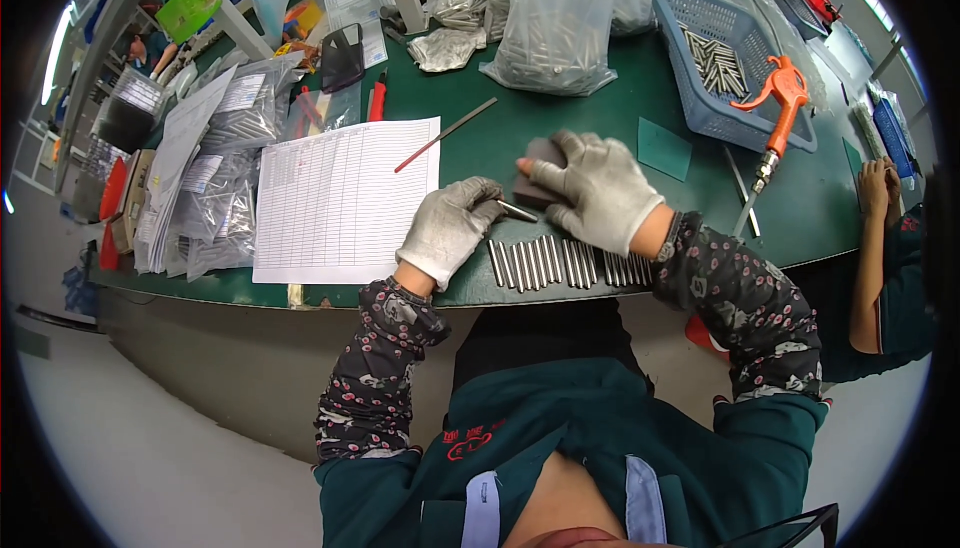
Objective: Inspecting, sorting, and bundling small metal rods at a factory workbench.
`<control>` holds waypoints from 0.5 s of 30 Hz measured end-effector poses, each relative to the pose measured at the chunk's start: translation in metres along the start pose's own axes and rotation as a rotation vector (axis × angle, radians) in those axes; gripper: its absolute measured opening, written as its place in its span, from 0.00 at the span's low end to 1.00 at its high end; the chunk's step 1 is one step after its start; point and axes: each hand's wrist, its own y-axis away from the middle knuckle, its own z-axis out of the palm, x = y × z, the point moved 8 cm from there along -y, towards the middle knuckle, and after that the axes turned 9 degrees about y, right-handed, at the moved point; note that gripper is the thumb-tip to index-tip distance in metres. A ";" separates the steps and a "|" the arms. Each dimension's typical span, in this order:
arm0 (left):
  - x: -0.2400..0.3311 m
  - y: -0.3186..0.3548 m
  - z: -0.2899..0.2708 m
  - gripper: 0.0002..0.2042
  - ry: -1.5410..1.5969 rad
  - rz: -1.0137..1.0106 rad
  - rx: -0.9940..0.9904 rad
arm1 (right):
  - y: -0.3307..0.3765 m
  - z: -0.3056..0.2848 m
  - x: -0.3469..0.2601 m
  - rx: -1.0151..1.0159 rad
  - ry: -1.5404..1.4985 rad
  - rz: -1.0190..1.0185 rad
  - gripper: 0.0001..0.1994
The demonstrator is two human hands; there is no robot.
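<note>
My left hand (452, 228), in a pale glove, pinches one end of a short metal pin (518, 211). The pin's other end points right, close to a dark brown-grey block (535, 176) that looks like a sanding block. Around that block are the fingers of my right hand (600, 188), gloved too, with a bare fingertip showing; the block is slightly blurred. Just below both hands, several shiny metal pins (525, 263) lie side by side in a row along the table's near edge, part of the row passing under my right wrist.
Left of my hands lies a printed form (340, 208), a thin brown strip (446, 135) across its corner. Bagged pins (225, 208) sit further left. At the back stand a large clear bag (555, 28) and a blue basket (690, 78) of pins, an orange air gun (783, 98) against it. Another person's hands (878, 188) are far right.
</note>
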 end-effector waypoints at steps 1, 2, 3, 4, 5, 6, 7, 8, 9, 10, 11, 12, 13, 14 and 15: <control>0.000 0.001 0.001 0.09 0.001 -0.001 -0.002 | 0.000 -0.001 0.012 0.001 0.109 0.106 0.28; -0.002 0.003 0.001 0.08 -0.005 -0.018 -0.005 | -0.001 0.000 0.014 -0.068 0.052 0.113 0.28; -0.003 0.003 0.000 0.08 -0.010 -0.036 -0.007 | -0.001 0.000 0.013 -0.064 0.053 0.109 0.28; -0.002 0.002 -0.003 0.08 -0.013 -0.035 -0.003 | 0.000 -0.006 0.006 0.022 0.018 0.064 0.29; 0.002 0.000 -0.002 0.08 -0.057 0.007 -0.013 | 0.004 -0.011 0.001 0.100 -0.017 0.027 0.29; 0.006 -0.003 0.000 0.09 -0.100 0.048 -0.023 | 0.006 -0.011 -0.008 0.103 -0.052 -0.055 0.29; 0.006 -0.006 0.001 0.09 -0.096 0.048 -0.027 | 0.006 -0.002 -0.016 0.007 -0.062 -0.120 0.30; 0.004 -0.007 0.001 0.08 -0.118 0.022 -0.031 | 0.003 -0.003 -0.010 0.028 -0.024 -0.062 0.30; 0.003 -0.008 0.000 0.08 -0.141 -0.003 -0.034 | -0.002 -0.006 -0.003 0.049 0.014 -0.003 0.29; 0.000 -0.009 0.001 0.08 -0.117 -0.061 -0.053 | -0.006 -0.008 0.007 -0.009 0.122 0.081 0.29; 0.000 -0.008 0.001 0.08 -0.119 -0.062 -0.052 | -0.008 -0.008 0.013 -0.035 0.108 0.114 0.28; -0.001 -0.007 0.001 0.08 -0.080 -0.074 -0.043 | -0.006 -0.007 0.009 -0.014 0.064 0.076 0.28; -0.002 -0.007 -0.001 0.08 -0.041 -0.085 -0.033 | -0.006 -0.005 0.005 0.007 0.021 0.037 0.28; -0.002 -0.008 -0.002 0.07 -0.081 -0.050 -0.004 | -0.005 -0.003 0.005 0.013 -0.026 0.031 0.28; -0.003 -0.006 -0.001 0.07 -0.080 -0.049 -0.002 | -0.003 -0.002 0.005 0.014 -0.024 0.029 0.28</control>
